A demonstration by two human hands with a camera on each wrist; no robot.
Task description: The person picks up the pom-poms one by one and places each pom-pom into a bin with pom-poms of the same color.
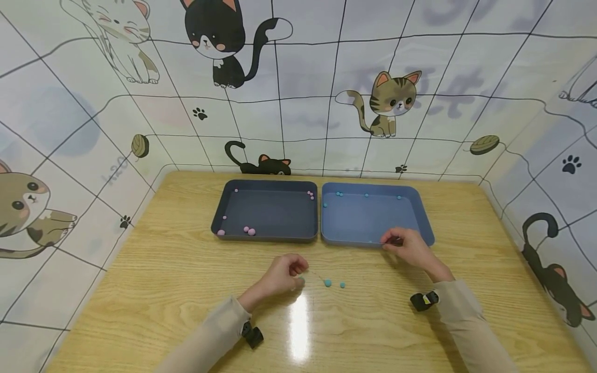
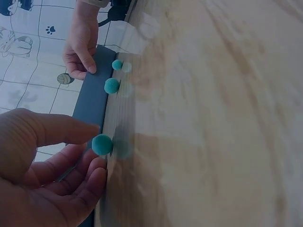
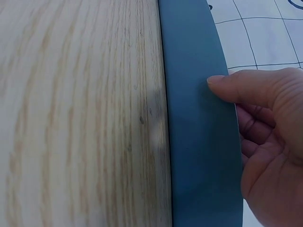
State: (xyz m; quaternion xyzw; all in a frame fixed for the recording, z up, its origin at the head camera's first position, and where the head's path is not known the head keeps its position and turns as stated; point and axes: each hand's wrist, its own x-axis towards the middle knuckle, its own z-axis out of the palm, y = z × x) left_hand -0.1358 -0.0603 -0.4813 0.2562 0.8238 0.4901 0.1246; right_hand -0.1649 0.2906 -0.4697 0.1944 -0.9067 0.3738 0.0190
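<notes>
1. Resting on the wooden table [image 1: 177,269], left hand [image 1: 282,273] with fingers loosely curled, a teal ball [image 2: 102,144] right at the fingertips [image 2: 97,166]; touching or pinched, cannot tell.
2. Lying just beyond those fingertips, towards the right hand: two more teal balls [image 1: 328,283] and [image 1: 342,285], near each other on the bare wood, untouched.
3. Hovering over the near rim of the blue tray [image 1: 422,217], right hand [image 1: 404,244] with thumb [image 3: 236,87] stretched across the rim and the other fingers bent underneath; holding anything, cannot tell.
4. Scattered far beyond those fingers, along the tray's back wall: several small teal balls [image 1: 339,194].
5. Sitting just left of the blue tray, edges touching: dark grey tray [image 1: 219,212] with pink balls [image 1: 249,230] near its front wall and corners, well ahead of the left fingertips.
</notes>
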